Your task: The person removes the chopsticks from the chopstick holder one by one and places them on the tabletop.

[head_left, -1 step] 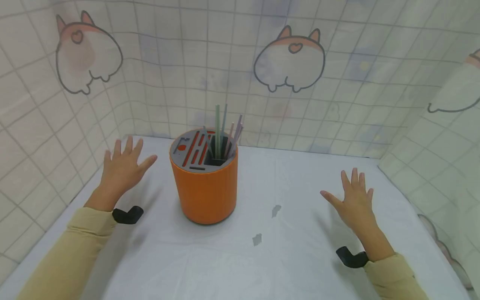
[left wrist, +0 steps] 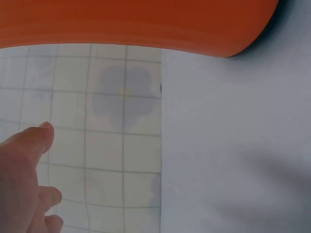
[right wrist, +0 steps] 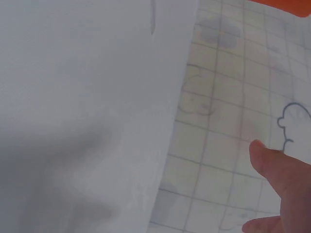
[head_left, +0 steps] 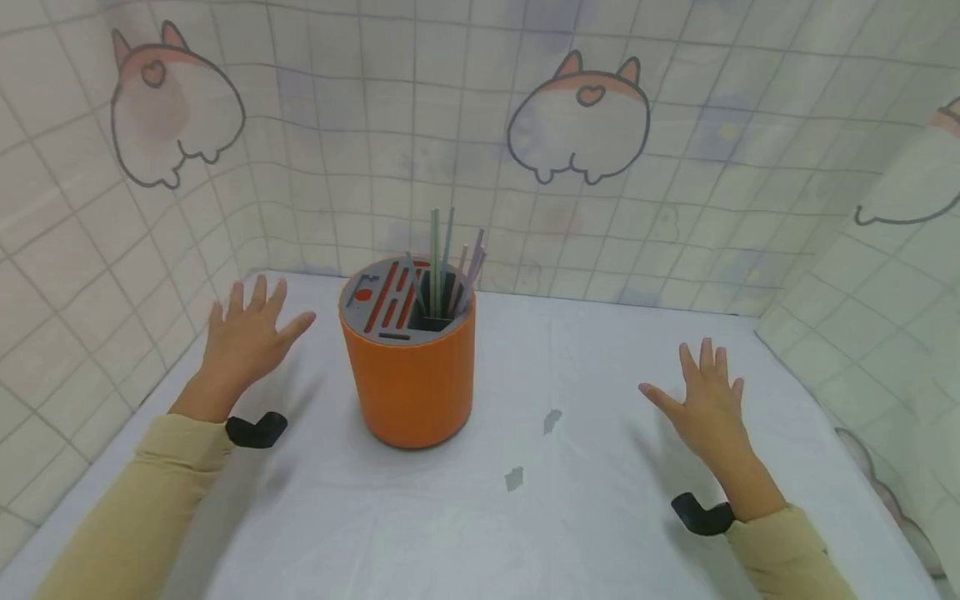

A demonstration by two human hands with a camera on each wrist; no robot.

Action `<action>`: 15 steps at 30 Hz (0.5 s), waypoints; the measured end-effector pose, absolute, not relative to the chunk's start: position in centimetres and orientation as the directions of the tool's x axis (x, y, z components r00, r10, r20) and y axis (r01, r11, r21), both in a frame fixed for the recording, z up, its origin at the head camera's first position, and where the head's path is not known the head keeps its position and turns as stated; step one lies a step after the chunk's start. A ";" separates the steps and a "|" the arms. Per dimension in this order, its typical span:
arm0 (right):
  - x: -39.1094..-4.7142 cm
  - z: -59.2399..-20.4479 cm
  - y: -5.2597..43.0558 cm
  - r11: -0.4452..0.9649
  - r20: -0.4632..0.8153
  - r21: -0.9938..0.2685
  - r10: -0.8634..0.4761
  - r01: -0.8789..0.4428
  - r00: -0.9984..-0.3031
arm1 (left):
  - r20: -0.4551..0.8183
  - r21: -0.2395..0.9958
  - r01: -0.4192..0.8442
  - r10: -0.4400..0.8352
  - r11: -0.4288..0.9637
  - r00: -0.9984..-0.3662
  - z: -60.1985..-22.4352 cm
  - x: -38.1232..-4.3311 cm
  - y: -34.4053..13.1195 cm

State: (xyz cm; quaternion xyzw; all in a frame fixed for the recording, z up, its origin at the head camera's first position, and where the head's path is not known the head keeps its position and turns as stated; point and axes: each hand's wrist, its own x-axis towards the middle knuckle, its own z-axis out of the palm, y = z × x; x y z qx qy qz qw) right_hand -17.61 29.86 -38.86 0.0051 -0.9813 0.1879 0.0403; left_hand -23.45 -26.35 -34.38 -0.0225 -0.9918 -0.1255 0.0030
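An orange round desk organizer (head_left: 411, 392) with a grey slotted lid (head_left: 382, 304) stands on the white table, left of centre. Several thin straws or sticks (head_left: 436, 267) in green, blue, pink and purple lean upright in its square opening; their exact kind is unclear. My left hand (head_left: 243, 342) hovers to the left of the organizer, fingers spread, touching nothing. Well to its right, my right hand (head_left: 708, 408) is also held above the table with spread fingers and holds nothing. The organizer's orange side (left wrist: 136, 24) fills the top of the left wrist view.
Two small grey patches (head_left: 552, 421) mark the white table (head_left: 420, 533) right of the organizer. A checked curtain (head_left: 450, 108) with cartoon animals encloses the back and both sides. Black wrist mounts (head_left: 257, 430) sit on both forearms.
My right hand has shifted very slightly to the left. The left hand and the organizer stay practically where they were.
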 end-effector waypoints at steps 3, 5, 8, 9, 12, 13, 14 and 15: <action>-17.5 -38.8 29.8 0.926 0.074 -0.376 0.001 -0.027 -0.997 | 0.013 0.251 0.053 0.052 0.967 -0.999 -34.2 -23.3 -26.2; -17.5 -38.7 29.5 0.920 0.067 -0.391 -0.008 -0.033 -0.998 | 0.026 0.246 0.070 0.066 0.967 -0.997 -33.9 -23.2 -26.0; -17.5 -37.9 29.1 0.908 0.066 -0.416 -0.020 -0.046 -0.998 | 0.065 0.222 0.114 0.102 0.968 -0.993 -32.6 -22.8 -25.6; -17.5 -37.5 28.9 0.904 0.066 -0.424 -0.025 -0.051 -0.997 | 0.076 0.215 0.129 0.115 0.968 -0.990 -32.1 -22.7 -25.5; -17.5 -36.4 28.3 0.891 0.068 -0.449 -0.042 -0.068 -0.997 | 0.089 0.218 0.167 0.151 0.961 -0.985 -30.5 -22.3 -24.8; -17.4 -36.1 28.1 0.886 0.071 -0.457 -0.049 -0.077 -0.996 | 0.089 0.226 0.177 0.160 0.958 -0.983 -30.0 -22.2 -24.5; -17.4 -35.7 27.9 0.881 0.073 -0.465 -0.057 -0.084 -0.996 | 0.095 0.233 0.187 0.169 0.954 -0.981 -29.5 -22.0 -24.2; -17.3 -35.3 27.7 0.876 0.073 -0.474 -0.065 -0.092 -0.995 | 0.099 0.239 0.198 0.179 0.951 -0.979 -29.0 -21.9 -23.9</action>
